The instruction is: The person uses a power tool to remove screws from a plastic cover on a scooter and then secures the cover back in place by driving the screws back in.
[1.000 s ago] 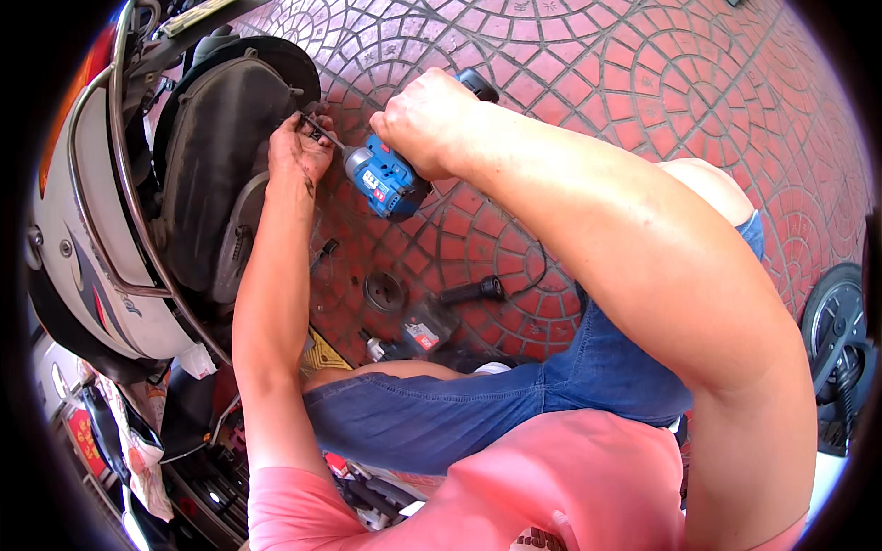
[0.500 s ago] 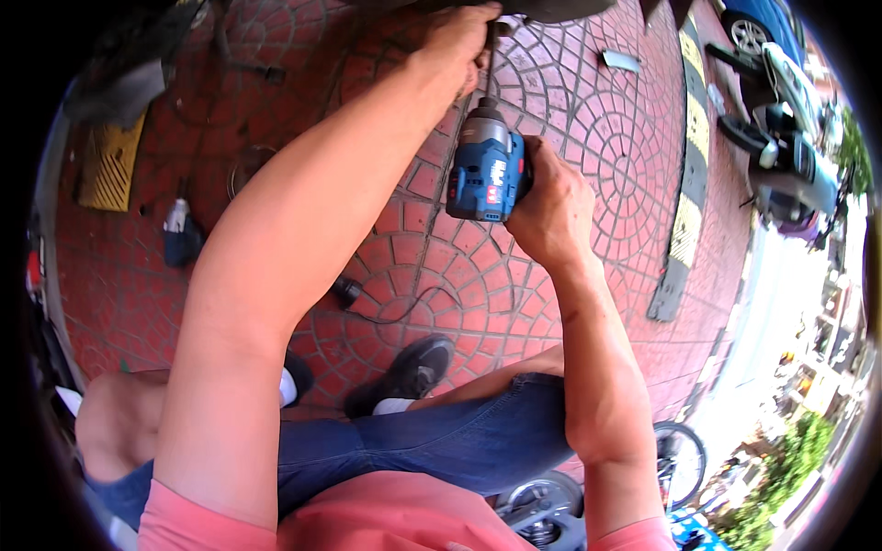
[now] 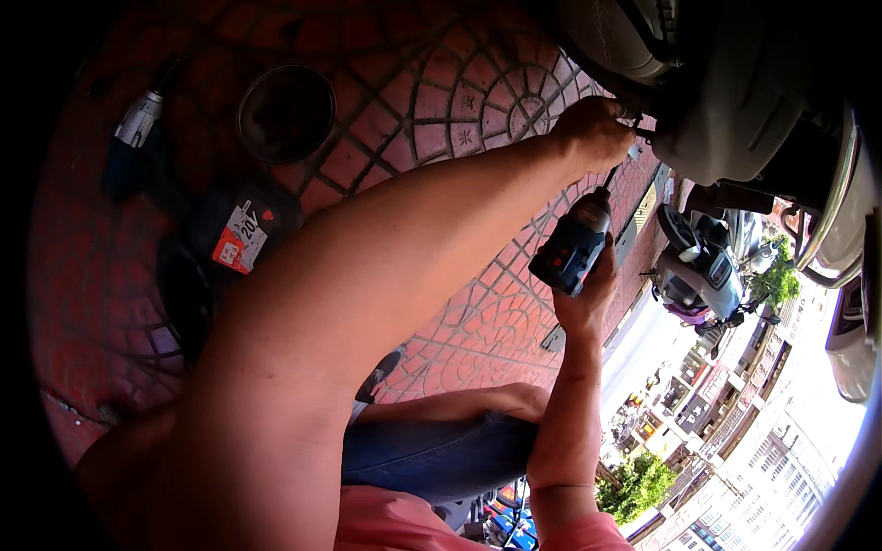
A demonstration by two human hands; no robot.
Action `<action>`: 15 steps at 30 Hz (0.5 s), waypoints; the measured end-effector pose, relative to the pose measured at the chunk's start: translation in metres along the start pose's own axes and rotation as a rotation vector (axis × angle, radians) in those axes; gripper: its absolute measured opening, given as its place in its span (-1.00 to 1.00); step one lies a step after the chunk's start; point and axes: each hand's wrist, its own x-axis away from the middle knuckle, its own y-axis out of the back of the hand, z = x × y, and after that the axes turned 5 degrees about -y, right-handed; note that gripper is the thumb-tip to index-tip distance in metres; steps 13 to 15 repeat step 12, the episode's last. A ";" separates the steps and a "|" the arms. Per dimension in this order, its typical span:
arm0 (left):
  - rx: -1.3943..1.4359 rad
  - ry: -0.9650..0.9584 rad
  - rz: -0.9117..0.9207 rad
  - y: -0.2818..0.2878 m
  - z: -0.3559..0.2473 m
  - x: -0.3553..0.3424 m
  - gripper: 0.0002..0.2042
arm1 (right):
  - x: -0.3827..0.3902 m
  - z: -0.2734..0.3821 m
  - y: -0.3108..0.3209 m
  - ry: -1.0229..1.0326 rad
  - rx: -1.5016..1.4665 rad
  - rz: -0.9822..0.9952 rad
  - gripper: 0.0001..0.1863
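Observation:
My right hand [image 3: 591, 292] is wrapped round the grip of a dark blue cordless impact driver [image 3: 575, 241]. The driver's long thin bit points up toward my left hand [image 3: 599, 134]. That hand reaches up against the underside of a vehicle's grey bodywork [image 3: 735, 119], its fingers bent closed near a small dark protruding part. What they pinch, if anything, is hidden. Whether the bit's tip touches a fastener cannot be made out.
On the red patterned paving [image 3: 459, 331] at the left lie a round dark dish [image 3: 287, 113], a second power tool [image 3: 140, 119] with a silver head, and a dark item with an orange-and-white label [image 3: 241, 237]. Parked scooters [image 3: 703, 266] stand at the right, beside a bright street.
My view has tilted and shifted, bringing the vehicle's underside into sight at upper right. Both hands now appear farther right in the picture, with the driver still in my right hand.

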 end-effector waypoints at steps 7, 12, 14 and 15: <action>0.269 0.186 0.057 -0.013 0.008 -0.022 -0.67 | -0.017 -0.026 0.000 -0.032 0.031 -0.042 -0.41; 0.174 0.221 0.098 -0.015 0.005 -0.037 -0.49 | -0.032 -0.030 0.003 -0.065 0.056 -0.008 -0.42; 0.174 0.221 0.098 -0.015 0.005 -0.037 -0.49 | -0.032 -0.030 0.003 -0.065 0.056 -0.008 -0.42; 0.174 0.221 0.098 -0.015 0.005 -0.037 -0.49 | -0.032 -0.030 0.003 -0.065 0.056 -0.008 -0.42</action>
